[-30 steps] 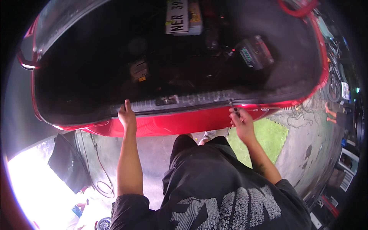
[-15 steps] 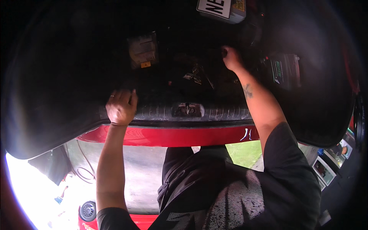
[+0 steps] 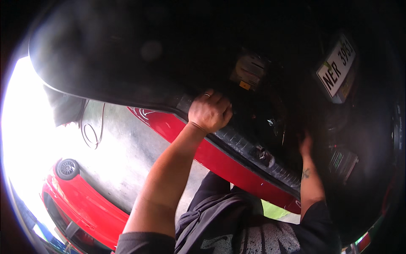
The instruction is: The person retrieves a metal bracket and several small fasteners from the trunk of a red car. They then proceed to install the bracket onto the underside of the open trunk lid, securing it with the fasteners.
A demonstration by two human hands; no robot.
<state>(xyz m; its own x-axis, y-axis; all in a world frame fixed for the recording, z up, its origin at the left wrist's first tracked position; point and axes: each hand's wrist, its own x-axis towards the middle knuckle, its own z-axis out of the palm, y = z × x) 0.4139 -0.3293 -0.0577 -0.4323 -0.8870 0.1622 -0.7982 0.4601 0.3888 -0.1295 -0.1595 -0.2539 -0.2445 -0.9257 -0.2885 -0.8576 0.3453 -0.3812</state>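
Note:
My left hand point(image 3: 210, 111) lies at the black ribbed sill point(image 3: 230, 137) of an open car trunk, back up and with a ring on one finger. Its fingers are bent and closed; whatever lies under them is hidden. Deeper in the dark trunk is my right hand point(image 3: 305, 144), its fingers lost in shadow. Small shiny metal pieces point(image 3: 271, 122) lie on the trunk floor between the hands. Beyond my left hand sits a clear package point(image 3: 251, 70) with a yellow label.
A white licence plate point(image 3: 336, 70) rests on a box at the far right. Nearer stands a dark car battery point(image 3: 342, 163) with a green label. The trunk latch point(image 3: 264, 155) is set in the sill above the red bumper point(image 3: 224, 169). Another red car point(image 3: 89, 207) stands behind at left.
The view has swung to the left, so the trunk now slants across it. My left hand stays by the sill; my right hand is now darker and its fingers harder to see.

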